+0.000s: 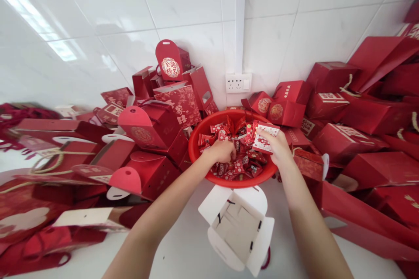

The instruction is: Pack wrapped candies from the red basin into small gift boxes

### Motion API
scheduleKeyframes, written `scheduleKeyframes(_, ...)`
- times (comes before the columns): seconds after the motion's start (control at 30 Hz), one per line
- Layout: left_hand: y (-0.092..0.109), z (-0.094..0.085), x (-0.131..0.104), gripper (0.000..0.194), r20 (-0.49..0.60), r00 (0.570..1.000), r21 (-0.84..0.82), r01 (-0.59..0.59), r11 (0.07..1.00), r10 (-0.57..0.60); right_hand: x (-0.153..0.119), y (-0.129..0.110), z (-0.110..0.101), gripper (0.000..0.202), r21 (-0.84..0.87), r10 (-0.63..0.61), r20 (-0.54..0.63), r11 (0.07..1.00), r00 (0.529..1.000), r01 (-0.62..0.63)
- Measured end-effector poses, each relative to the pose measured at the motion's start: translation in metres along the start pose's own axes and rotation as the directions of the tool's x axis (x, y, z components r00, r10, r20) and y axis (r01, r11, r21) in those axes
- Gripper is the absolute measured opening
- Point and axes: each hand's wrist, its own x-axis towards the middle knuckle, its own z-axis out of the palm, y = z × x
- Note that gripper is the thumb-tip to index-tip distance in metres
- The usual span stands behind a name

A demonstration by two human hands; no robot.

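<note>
A red plastic basin [195, 157] holds many small red-wrapped candies [238, 165]. My left hand [222, 151] reaches into it from the front left, its fingers curled down among the wrappers; whatever they pinch is hidden. Over the basin's right side, my right hand [279, 146] grips a small red-and-white printed packet [263, 137], with the thumb lying across its face. In front of the basin stands an open gift box [238, 226], its white flaps folded outward and its inside bare apart from black cord ends along the walls.
Red gift boxes [150, 124] crowd the table [183, 244] on the left, some stacked. More red boxes [350, 139] are piled on the right, several with rope handles. Behind the basin rises a white tiled wall [193, 4] with a socket [238, 83].
</note>
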Motion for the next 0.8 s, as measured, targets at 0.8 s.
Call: scheduleKeyframes(0.8,0.026,0.017,-0.006,0.033,-0.092,0.994,0.316,0.081,0.945,-0.054,-0.003,-0.003,0.001,0.043,-0.019,0.0,0.003,1.0,1.0,0.0)
